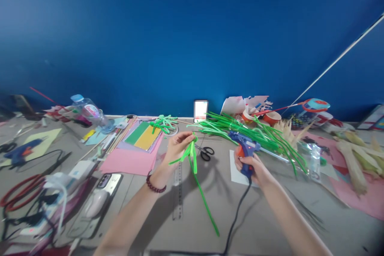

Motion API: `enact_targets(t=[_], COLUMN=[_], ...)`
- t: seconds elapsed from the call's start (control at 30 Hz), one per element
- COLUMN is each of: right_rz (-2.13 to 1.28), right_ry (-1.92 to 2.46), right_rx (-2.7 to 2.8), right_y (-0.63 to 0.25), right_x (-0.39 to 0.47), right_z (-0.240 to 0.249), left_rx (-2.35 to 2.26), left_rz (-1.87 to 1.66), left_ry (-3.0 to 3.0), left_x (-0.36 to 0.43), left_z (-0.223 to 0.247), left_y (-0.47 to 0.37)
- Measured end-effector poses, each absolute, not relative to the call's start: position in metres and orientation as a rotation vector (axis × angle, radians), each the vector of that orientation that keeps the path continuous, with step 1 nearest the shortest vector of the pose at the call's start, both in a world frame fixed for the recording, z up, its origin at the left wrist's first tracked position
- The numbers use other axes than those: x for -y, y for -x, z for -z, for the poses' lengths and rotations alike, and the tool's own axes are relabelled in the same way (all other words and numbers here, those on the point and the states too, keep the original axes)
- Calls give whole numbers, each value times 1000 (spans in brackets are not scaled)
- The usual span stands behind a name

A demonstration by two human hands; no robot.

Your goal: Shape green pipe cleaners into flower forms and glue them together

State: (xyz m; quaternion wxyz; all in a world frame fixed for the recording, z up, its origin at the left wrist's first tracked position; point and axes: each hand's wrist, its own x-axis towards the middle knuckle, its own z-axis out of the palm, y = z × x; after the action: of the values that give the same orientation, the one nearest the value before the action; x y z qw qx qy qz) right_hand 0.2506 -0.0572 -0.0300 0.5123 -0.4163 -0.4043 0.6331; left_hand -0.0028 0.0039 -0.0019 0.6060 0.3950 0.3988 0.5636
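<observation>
In the head view, my left hand (179,146) pinches a bright green pipe-cleaner piece (193,156) near its top. Short bent strands hang from it, and one long stem slants down to the right over the table. My right hand (253,164) is wrapped round the grip of a blue glue gun (246,148), whose nozzle points up and left, apart from the green piece. Its dark cord runs down to the table's near edge. Black-handled scissors (206,153) lie between my hands, and a clear ruler (178,192) lies below my left hand.
A pile of green pipe cleaners (255,132) spreads at the back right. A phone (201,110) leans against the blue wall. Pink paper (129,160), a plastic bottle (91,112), another phone (96,204) and a power strip (48,212) lie left. Dried husks (354,164) lie far right.
</observation>
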Motion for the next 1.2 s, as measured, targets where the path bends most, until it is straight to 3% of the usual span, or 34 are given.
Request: enact_targets(t=[0.37,1.2], right_rz=[-1510,-1183], right_ry=[882,1108], right_rx=[1178,1316], right_y=[-211,-201], right_x=[39,32], right_z=[-2,6], left_rx=[-886,-962], left_rz=[-1297,-1399], left_ry=[-843,-995], left_x=[2,1], left_z=[-1,0], left_y=[-2,2])
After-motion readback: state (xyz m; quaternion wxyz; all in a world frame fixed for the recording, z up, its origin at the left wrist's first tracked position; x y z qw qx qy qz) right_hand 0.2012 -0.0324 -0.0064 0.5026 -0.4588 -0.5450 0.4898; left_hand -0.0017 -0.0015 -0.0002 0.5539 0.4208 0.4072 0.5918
